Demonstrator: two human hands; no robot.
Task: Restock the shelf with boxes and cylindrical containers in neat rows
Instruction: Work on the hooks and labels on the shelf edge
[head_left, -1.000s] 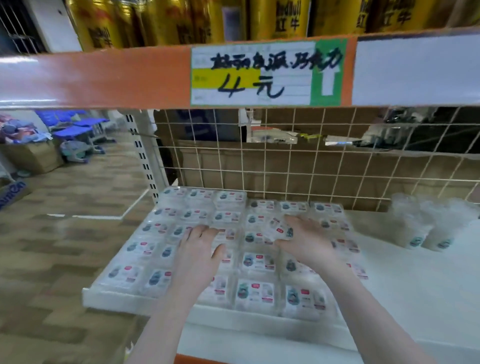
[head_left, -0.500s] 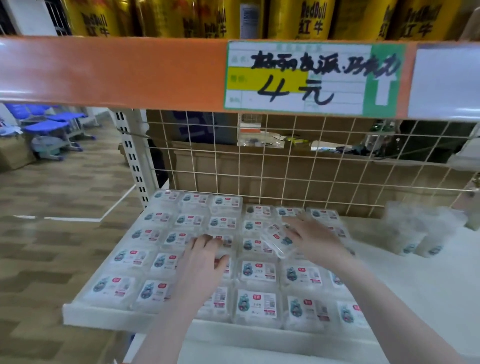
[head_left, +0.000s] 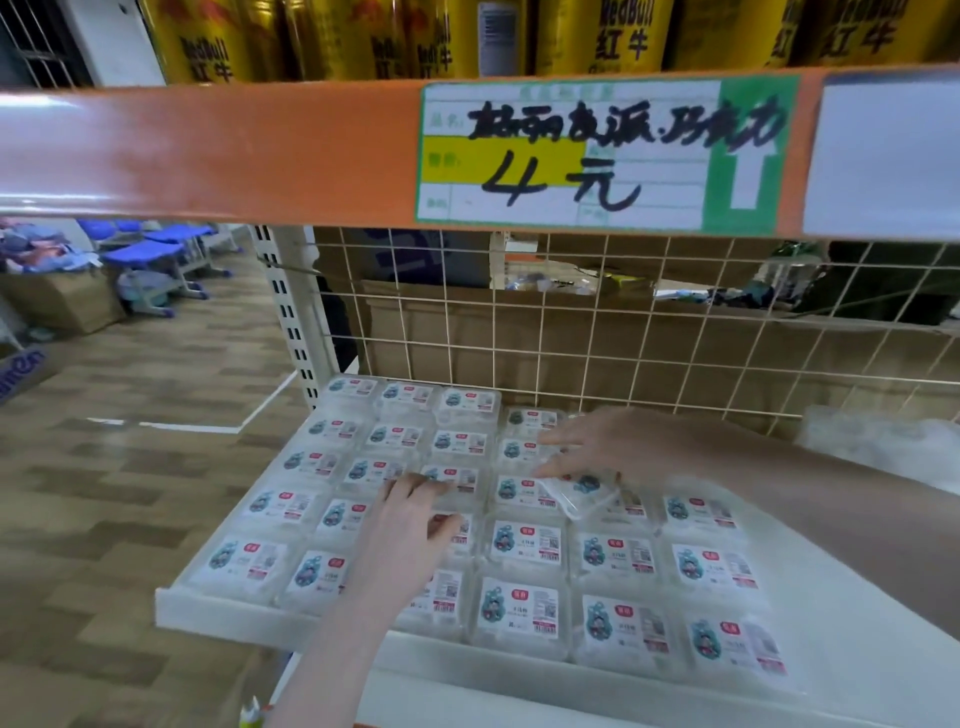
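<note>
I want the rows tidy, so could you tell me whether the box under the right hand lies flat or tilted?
Tilted. The box sits askew, one corner raised above the flat boxes around it, under the right hand.

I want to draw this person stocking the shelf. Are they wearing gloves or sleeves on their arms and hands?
No gloves and no sleeves show. The left hand and right hand are bare, and both forearms are bare as far as the picture reaches. I can't spot any ring, watch or bracelet.

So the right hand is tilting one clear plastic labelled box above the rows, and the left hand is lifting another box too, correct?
Not quite. In the head view the left hand lies flat on the rows of clear plastic labelled boxes, lifting nothing. The right hand does hold the tilted box.
</note>
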